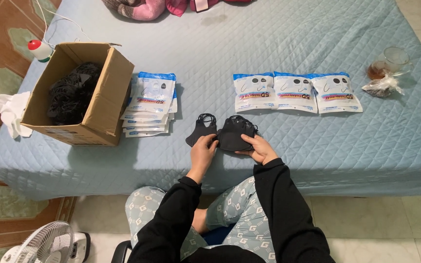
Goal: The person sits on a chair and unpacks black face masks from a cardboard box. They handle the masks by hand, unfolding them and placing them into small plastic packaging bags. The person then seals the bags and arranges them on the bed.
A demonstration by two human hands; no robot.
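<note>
A: Hands rn?
B: Left hand (201, 148) pinches the single black mask (198, 131) by its lower edge. Right hand (261, 148) cups the mask stack (235, 134), fingers curled under its right side. Both lie on the quilt (317, 141) just ahead of the hands, masks touching each other.
A: How far along, you reckon?
B: Early-ish, imo. Beyond the right hand, 3 pouches (296, 91) sit in a row. Can't tell if they're filled.
A: And the left side?
B: Up-left of the left hand there's a pouch pile (149, 104), several deep, prob. awaiting masks. Further left, the box (81, 92) holds lots of black masks. So plenty left, I'd judge.
A: Anything else?
B: Far right, a glass cup (391, 61) w/ a plastic bag (382, 86) beside it.
</note>
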